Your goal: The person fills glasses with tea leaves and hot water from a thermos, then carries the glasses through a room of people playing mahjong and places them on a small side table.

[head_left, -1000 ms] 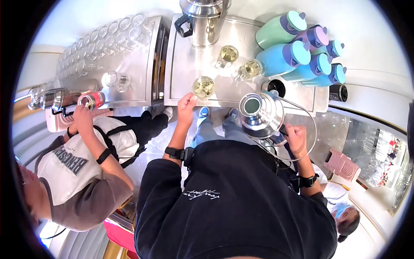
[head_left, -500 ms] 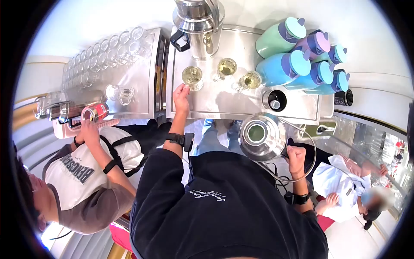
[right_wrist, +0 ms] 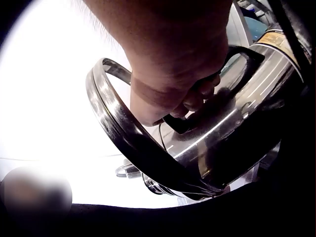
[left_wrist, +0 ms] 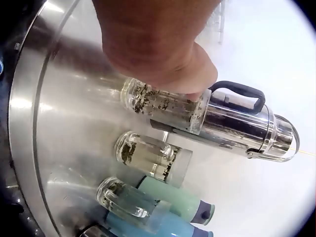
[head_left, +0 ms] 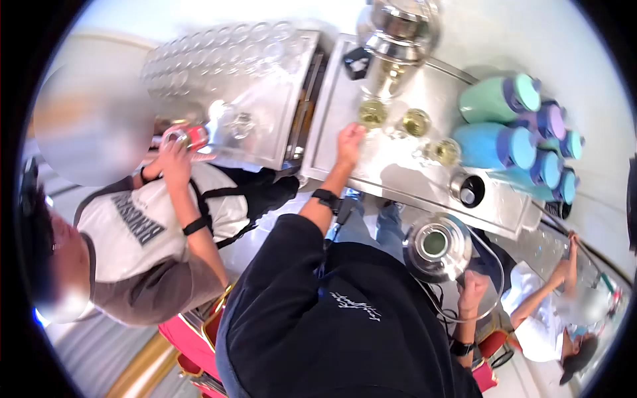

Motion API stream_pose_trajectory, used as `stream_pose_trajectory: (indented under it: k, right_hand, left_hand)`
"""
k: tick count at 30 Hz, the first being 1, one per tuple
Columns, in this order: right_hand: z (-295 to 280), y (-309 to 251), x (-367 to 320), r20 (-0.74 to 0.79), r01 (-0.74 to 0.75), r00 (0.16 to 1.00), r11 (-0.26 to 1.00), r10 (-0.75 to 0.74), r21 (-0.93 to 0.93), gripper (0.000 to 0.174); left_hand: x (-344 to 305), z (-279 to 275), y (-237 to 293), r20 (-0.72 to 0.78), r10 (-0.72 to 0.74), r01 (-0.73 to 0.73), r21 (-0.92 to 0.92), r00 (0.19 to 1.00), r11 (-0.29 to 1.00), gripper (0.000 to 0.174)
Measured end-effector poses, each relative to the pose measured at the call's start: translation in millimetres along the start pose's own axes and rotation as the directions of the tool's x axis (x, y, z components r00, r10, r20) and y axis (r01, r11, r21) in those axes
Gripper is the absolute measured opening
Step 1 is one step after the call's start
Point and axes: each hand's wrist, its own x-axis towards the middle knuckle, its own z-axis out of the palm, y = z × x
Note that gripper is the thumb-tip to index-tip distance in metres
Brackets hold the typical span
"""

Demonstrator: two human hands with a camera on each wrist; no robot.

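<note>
My left hand (head_left: 350,144) grips a clear glass mug (head_left: 372,114) of pale tea with loose leaves. In the left wrist view the hand (left_wrist: 158,54) covers the near side of this mug (left_wrist: 165,106), hiding its handle. Two similar glass mugs (head_left: 417,123) (head_left: 445,152) stand in a row to its right on the steel tray-topped counter (head_left: 398,179). My right hand (head_left: 472,288) holds a steel vacuum jug (head_left: 458,255) in front of the counter edge, its round mouth uncovered. The right wrist view shows fingers curled round the jug's black handle (right_wrist: 249,61).
Another steel jug (head_left: 398,40) stands behind the mugs. Several pastel bottles (head_left: 494,146) crowd the right side, near a dark-mouthed metal container (head_left: 472,190). On the left, many glasses (head_left: 225,56) cover a second counter, where a person holds a red can (head_left: 197,137). Another person (head_left: 537,312) is at right.
My left hand has moved the mug from near the counter's front edge back toward the standing jug. The held jug has drawn away from the counter edge. The head view has turned.
</note>
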Motion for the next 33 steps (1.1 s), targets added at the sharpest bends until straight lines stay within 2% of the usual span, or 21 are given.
stream_pose_trajectory:
  k: [1,3,5,6,8,11,14,17,20,23,27,31,33]
  right_hand:
    - [-2,19,-3,0.021,-0.017,1.0,0.998,0.016,0.066,0.051]
    - [2,20,-6,0.042,-0.145,0.989,0.961,0.139,0.234,0.049]
    - [8,20,-5,0.036,-0.135,0.991,0.96,0.13,0.247,0.05]
    - [10,20,-4,0.027,-0.133,0.991,0.959,0.13,0.25,0.051]
    - [13,20,-4,0.015,-0.155,0.987,0.946,0.157,0.284,0.051]
    - [17,14,-2,0.017,-0.153,0.988,0.939,0.155,0.309,0.05]
    - [21,17,1,0.015,-0.133,0.991,0.942,0.135,0.309,0.049]
    - [26,14,8,0.032,-0.116,0.993,0.938,0.112,0.328,0.049]
    - [33,1,14,0.042,-0.093,0.996,0.935,0.084,0.341,0.049]
    - [35,-1,18,0.048,-0.115,0.993,0.927,0.105,0.358,0.048]
    - [41,-12,23,0.04,-0.068,0.998,0.929,0.057,0.364,0.046]
    - [37,-12,30,0.086,-0.005,0.996,0.923,-0.03,0.385,0.046]
    - [38,-17,31,0.085,0.02,0.994,0.903,-0.063,0.428,0.046]
  left_hand:
    - [1,3,0,0.001,0.012,-0.012,0.03,1.0,0.999,0.017]
    - [2,11,3,0.015,0.027,-0.028,0.084,1.0,0.996,0.022]
    - [6,9,0,0.007,0.048,-0.048,0.212,0.999,0.976,0.026]
    - [5,8,4,0.007,0.158,-0.15,0.346,0.987,0.926,0.025]
    - [2,13,17,0.062,0.357,-0.324,0.583,0.932,0.745,0.025]
    - [1,10,37,0.201,0.397,-0.414,0.705,0.895,0.575,0.022]
    - [-7,15,50,0.141,0.484,-0.417,0.74,0.863,0.528,0.021]
    - [-20,7,59,0.013,0.469,-0.357,0.667,0.883,0.654,0.021]
    - [-37,-15,66,-0.047,0.311,-0.218,0.616,0.949,0.757,0.017]
    - [-63,-42,74,-0.076,0.118,-0.043,0.635,0.99,0.771,0.016]
    - [-102,-75,90,-0.093,-0.014,0.074,0.673,0.996,0.736,0.019]
    - [-125,-108,75,-0.124,0.042,0.048,0.64,0.991,0.767,0.019]
    - [-133,-114,80,-0.169,0.038,0.079,0.633,0.985,0.77,0.019]
